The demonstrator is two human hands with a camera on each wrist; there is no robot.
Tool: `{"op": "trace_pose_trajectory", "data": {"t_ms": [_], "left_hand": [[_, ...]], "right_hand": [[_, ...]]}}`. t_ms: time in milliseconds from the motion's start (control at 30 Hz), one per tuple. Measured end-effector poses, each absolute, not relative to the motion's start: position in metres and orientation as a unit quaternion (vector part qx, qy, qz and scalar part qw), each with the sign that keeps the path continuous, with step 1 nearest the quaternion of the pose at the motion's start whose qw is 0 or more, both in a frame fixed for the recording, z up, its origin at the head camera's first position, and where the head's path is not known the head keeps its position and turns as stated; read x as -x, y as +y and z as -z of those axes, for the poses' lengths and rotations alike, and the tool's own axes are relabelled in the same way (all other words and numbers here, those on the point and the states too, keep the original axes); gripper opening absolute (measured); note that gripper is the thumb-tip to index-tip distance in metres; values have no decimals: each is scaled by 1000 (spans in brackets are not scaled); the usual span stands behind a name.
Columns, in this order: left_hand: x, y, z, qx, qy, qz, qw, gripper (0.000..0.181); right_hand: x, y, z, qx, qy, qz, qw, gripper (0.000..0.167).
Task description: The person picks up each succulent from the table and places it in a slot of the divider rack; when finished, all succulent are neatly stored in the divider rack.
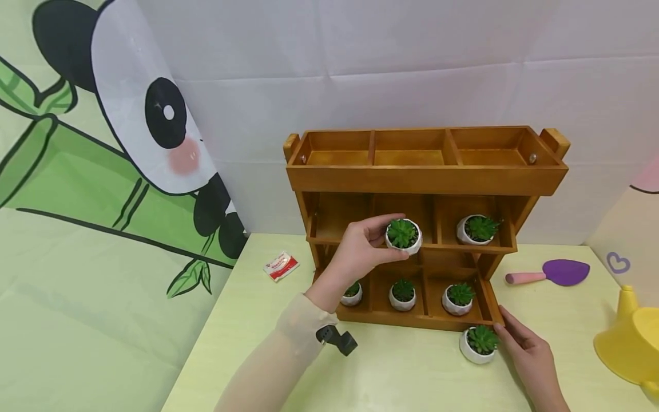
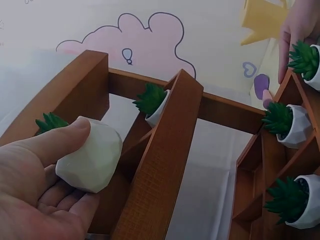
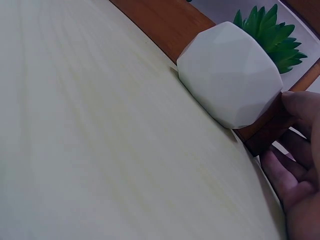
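Observation:
A small succulent in a white faceted pot (image 1: 404,237) is gripped between the thumb and fingers of my left hand (image 1: 364,247), held in front of the middle tier of a brown wooden shelf (image 1: 427,178). The left wrist view shows the thumb on the white pot (image 2: 92,157) and curled fingers below it. At the shelf's bottom right corner, my right hand (image 1: 530,349) holds the edge, thumb on one side and fingers on the other. Just left of that hand, another potted succulent (image 1: 479,345) stands on the table; the right wrist view shows its pot (image 3: 230,75) close to the thumb.
Several potted succulents sit in the bottom tier, including one at right (image 1: 457,299); another (image 1: 476,229) is in the middle tier's right compartment. A purple toy trowel (image 1: 566,272) and yellow watering can (image 1: 628,343) lie right. A red-and-white packet (image 1: 281,266) is left.

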State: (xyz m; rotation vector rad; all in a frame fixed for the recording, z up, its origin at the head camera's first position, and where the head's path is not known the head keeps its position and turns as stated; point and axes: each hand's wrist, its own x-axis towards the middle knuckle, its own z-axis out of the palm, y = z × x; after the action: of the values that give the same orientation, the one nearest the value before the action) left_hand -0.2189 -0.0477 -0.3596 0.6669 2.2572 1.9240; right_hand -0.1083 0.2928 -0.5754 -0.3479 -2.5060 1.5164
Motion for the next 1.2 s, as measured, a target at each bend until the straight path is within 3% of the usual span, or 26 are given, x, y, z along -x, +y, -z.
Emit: {"op": "trace_pose_trajectory", "data": {"t_ms": [500,900,1200], "left_hand": [[254,-27,358,-212,747,-630,1,62],[268,-13,362,-223,813,-536,-43,63],[273,-6,356,-215,863,-456,-27,63]], "right_hand": [[108,290,577,121,-848,-508,96,58],[109,291,577,116,-844,-514,99,58],[109,292,576,116,-844,-514,98,58]]}}
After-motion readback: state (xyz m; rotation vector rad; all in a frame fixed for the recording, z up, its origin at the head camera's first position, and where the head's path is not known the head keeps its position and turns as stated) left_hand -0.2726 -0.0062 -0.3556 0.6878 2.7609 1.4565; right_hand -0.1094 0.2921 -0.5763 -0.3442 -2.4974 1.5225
